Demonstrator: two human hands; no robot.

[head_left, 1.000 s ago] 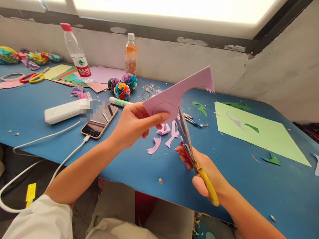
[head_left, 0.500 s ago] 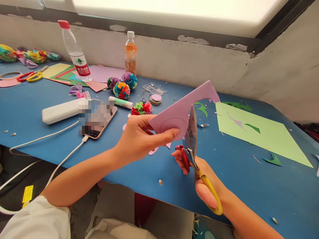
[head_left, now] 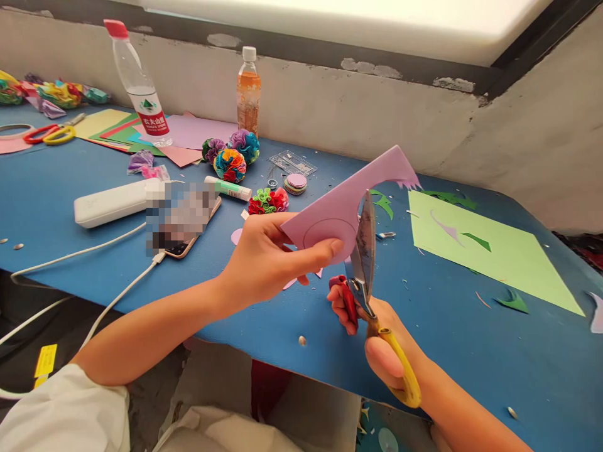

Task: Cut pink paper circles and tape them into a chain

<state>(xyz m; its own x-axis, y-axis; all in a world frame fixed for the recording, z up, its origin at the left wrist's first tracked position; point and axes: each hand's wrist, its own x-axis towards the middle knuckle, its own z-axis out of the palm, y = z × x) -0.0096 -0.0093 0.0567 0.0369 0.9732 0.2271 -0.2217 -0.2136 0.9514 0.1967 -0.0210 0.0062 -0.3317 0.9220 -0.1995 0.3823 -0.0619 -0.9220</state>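
Note:
A sheet of lilac paper (head_left: 346,194), with a drawn circle and a jagged, curved cut edge, is pinched between the thumb and fingers of my left hand (head_left: 268,260). My right hand (head_left: 393,342) has its thumb and fingers in the red and yellow handles of a pair of scissors (head_left: 363,251). The blades point upward at the paper's right edge, close to the drawn circle. Below the left hand, small lilac scraps lie on the table, partly covered by the fingers.
On the blue table (head_left: 452,351) lie a light green sheet (head_left: 494,257) with scraps, a phone (head_left: 198,229), a white power bank (head_left: 117,202) and a glue stick (head_left: 228,188). Paper pompoms (head_left: 230,164), a water bottle (head_left: 148,107) and an orange drink bottle (head_left: 248,100) stand farther back. Other scissors (head_left: 59,134) lie left.
The view has shifted slightly. Both hands keep nearly the same pose, with the scissors still at the lilac paper's edge; the blades look about as close together as before.

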